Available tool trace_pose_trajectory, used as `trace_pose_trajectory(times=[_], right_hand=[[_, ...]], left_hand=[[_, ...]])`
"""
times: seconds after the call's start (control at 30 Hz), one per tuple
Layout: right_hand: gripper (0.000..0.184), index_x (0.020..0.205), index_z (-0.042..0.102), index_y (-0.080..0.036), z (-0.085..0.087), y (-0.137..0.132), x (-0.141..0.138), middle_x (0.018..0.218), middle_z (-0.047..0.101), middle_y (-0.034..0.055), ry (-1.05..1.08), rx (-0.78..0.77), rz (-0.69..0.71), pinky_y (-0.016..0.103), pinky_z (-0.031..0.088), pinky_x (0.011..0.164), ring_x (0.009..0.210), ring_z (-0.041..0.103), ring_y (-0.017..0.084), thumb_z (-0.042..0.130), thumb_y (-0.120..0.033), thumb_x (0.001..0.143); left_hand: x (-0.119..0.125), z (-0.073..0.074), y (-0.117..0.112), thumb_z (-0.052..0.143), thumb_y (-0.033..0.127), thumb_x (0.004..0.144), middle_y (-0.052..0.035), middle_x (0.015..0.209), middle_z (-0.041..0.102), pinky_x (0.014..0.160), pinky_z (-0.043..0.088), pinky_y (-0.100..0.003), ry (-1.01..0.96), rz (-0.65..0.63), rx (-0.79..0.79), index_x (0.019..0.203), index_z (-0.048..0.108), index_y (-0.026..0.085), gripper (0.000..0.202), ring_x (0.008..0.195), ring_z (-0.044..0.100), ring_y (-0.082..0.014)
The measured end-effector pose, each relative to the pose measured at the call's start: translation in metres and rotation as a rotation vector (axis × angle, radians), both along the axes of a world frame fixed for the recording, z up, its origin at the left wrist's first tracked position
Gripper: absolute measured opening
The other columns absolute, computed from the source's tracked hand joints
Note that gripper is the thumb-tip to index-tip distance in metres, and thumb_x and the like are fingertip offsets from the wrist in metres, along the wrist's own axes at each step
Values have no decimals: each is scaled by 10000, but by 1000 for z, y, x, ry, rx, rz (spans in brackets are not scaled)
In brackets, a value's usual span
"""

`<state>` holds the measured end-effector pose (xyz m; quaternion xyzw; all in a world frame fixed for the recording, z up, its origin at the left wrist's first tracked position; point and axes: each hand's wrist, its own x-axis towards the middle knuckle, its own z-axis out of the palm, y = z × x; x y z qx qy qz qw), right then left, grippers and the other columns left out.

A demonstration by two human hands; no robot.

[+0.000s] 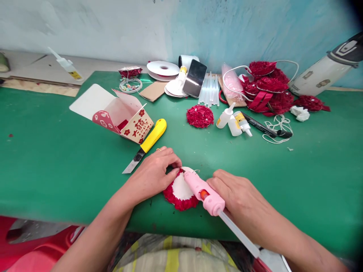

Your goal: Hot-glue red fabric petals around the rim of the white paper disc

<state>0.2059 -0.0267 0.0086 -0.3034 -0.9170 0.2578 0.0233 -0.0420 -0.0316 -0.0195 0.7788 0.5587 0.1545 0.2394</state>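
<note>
In front of me on the table lies a round white disc (181, 187) with ruffled red fabric around much of its edge. My left hand (157, 168) has its thumb and fingertips pinched together on the upper left rim of this disc. A pink hot glue gun (202, 192) with a long clear glue stick at its back is in my right hand (234, 190), whose fingers are wrapped round the handle. Its nozzle meets the rim beside my left fingertips. The exact spot under those fingertips is hidden. A finished-looking red ruffled rosette (200, 116) sits farther back.
Beside my left hand is a yellow utility knife (154, 135), blade out, with an open printed box (121, 117) behind it. Small glue bottles (235, 125), a black marker (259, 124), a phone (195, 78), clear glue sticks (209, 90) and piled red rosettes (268, 87) stand toward the wall.
</note>
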Motion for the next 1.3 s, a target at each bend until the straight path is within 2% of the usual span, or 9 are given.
trace_pose_trajectory(times=[0.3,0.53,0.9,1.3], right_hand=[[147,812,465,-195,-2,-2,-1,800,476,23,-7,30,35,312,219,591,704,391,177,471,-84,908],[139,824,452,-202,-3,-3,-1,808,476,22,-10,30,29,317,222,594,704,394,178,465,-103,921],[164,826,445,-206,-5,-7,-4,806,487,20,6,47,22,325,214,585,698,403,177,466,-54,884],[136,821,467,-198,-2,-7,-4,815,501,35,-11,30,3,320,226,581,684,415,181,434,-120,928]], left_hand=[[1,4,1,514,151,839,-17,805,592,748,434,-317,-71,30,-33,806,595,191,96,777,524,-167],[-2,7,2,519,150,819,3,791,600,728,446,-286,-142,100,-68,812,616,185,104,769,554,-149],[-6,7,3,485,177,860,-20,854,652,764,454,-303,-129,125,-76,872,666,189,182,825,589,-169],[-2,6,1,486,189,888,-38,839,615,782,450,-322,-123,15,-50,844,652,190,172,827,547,-177]])
